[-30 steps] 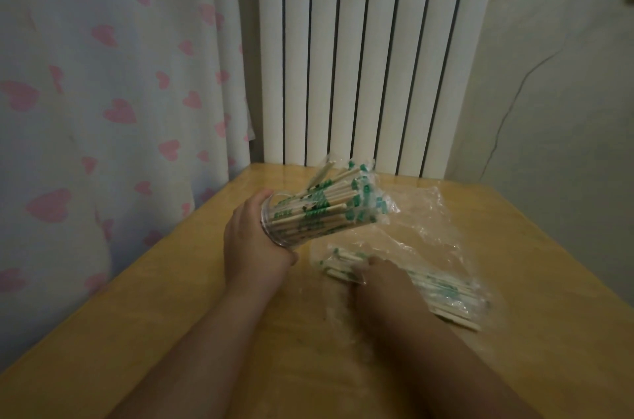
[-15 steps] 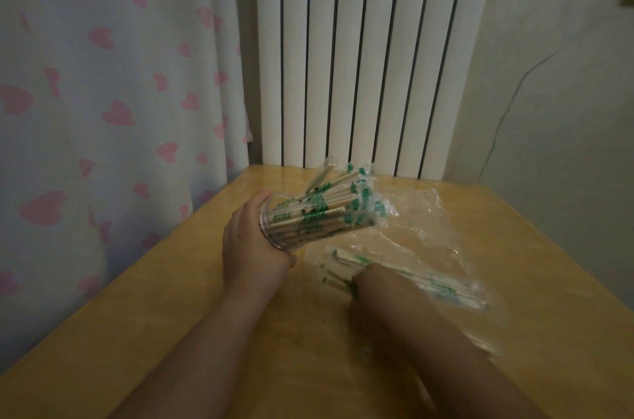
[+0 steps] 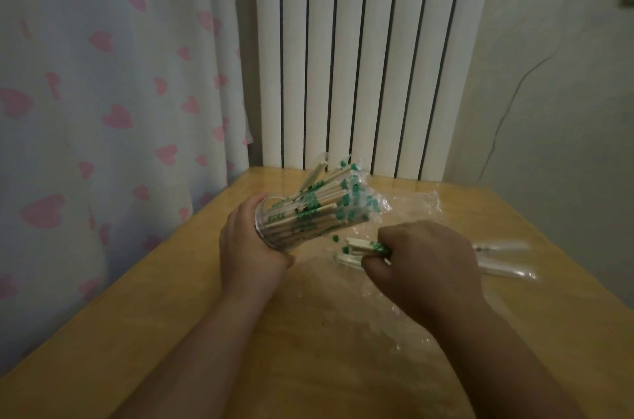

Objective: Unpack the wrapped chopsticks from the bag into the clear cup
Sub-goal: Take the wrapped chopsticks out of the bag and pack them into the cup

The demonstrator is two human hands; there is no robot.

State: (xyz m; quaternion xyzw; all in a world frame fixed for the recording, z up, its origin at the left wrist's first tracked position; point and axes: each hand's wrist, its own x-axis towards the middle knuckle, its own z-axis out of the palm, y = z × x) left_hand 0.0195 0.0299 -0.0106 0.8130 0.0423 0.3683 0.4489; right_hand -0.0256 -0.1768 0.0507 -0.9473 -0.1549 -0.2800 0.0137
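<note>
In the head view, the left hand (image 3: 250, 243) grips the clear cup (image 3: 278, 236) near its base, fingers and thumb curled round the wall. It holds the cup tilted above the wooden counter (image 3: 164, 315), with the mouth pointing away and to the right. The cup is packed with wrapped chopsticks (image 3: 329, 204), pale sticks in clear sleeves with green print, whose ends fan out past the rim.

The right hand (image 3: 425, 267) is closed round a small bundle (image 3: 362, 247) of more wrapped pairs, knuckles up and fingers curled under. The bundle's green-marked ends stick out to the left, just below the cup's mouth and near it, but not clearly touching. I cannot tell whether the bundle is lifted or resting on the counter.

Under the right hand and forearm lies the crumpled clear bag (image 3: 411, 209), spread across the counter toward its far edge. A few loose pairs (image 3: 504, 262) lie flat to the right of the right hand, partly hidden by it. Whether they lie inside the film or on top of it is unclear.

Behind the counter stands a white ribbed radiator (image 3: 360, 58). A pale curtain (image 3: 103, 75) with pink hearts hangs to its left, and a plain wall (image 3: 566, 92) with a thin crack stands to its right.
</note>
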